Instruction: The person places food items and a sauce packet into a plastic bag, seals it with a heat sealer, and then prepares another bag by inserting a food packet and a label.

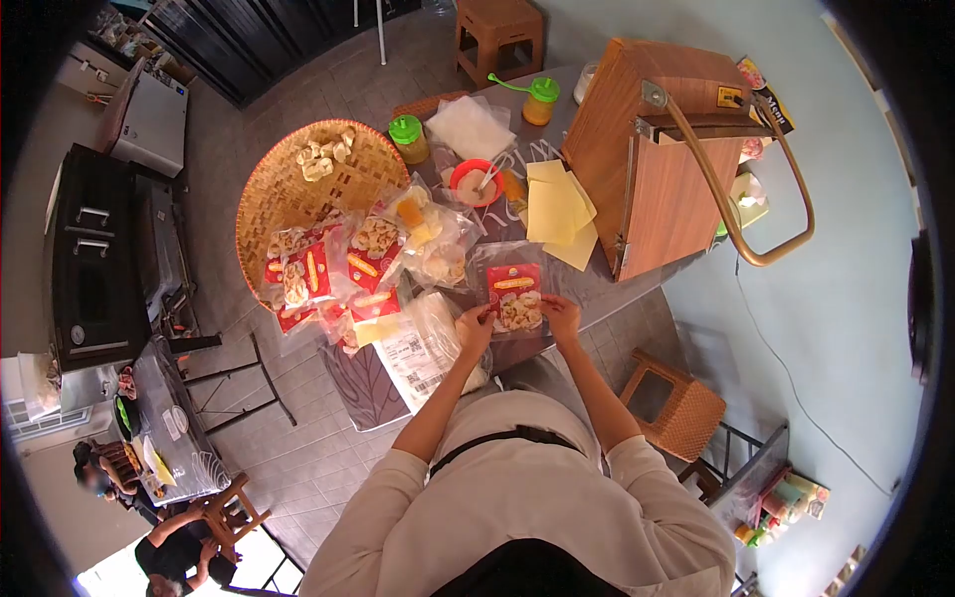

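Between my two hands lies a clear plastic bag (pixel 515 289) with a red printed card and pale, lumpy food pieces inside, near the table's front edge. My left hand (pixel 475 328) pinches its lower left edge. At the lower right edge, the fingers of my right hand (pixel 561 316) are closed on the same bag. Left of it are a white parcel with printed labels (pixel 418 353) and more red-card food packets (pixel 368 261), which spill from a round woven tray (pixel 284 189).
A wooden sealing machine-like box (pixel 647 169) with a metal handle stands at the right. Yellow paper sheets (pixel 557 209), a red bowl (pixel 470 189) and green-lidded jars (pixel 407 137) are behind the bag. Other people (pixel 179 547) are at lower left. A woven stool (pixel 671 403) stands right.
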The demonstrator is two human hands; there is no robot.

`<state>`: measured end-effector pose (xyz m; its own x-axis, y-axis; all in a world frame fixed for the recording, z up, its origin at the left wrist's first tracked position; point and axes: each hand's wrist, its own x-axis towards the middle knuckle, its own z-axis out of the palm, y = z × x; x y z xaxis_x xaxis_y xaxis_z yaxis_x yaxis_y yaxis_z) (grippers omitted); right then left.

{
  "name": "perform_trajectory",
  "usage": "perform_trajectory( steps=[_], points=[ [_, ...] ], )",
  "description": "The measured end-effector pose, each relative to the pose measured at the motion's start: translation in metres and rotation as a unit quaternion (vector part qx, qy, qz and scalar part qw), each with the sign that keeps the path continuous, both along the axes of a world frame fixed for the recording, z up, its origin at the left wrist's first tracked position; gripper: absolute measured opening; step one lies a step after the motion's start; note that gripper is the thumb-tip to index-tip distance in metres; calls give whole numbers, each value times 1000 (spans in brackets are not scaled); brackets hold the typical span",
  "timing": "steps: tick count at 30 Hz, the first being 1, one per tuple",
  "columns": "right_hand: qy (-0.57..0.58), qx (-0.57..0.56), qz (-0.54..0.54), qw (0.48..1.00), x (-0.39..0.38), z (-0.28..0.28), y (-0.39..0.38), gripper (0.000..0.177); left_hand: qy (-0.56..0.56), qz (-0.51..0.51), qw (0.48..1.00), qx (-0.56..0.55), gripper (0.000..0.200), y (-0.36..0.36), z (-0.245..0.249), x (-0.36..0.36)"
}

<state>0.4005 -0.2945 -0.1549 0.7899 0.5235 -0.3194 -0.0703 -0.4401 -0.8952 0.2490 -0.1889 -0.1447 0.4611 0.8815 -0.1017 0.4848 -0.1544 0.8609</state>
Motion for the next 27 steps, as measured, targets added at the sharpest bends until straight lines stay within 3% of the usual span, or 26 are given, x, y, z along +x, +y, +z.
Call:
perform_trajectory(
  steps=[27],
  points=[
    [-76, -11, -26, 997, -8, 1, 3, 19, 12, -1, 999, -36, 27, 2, -6, 1]
  ],
)
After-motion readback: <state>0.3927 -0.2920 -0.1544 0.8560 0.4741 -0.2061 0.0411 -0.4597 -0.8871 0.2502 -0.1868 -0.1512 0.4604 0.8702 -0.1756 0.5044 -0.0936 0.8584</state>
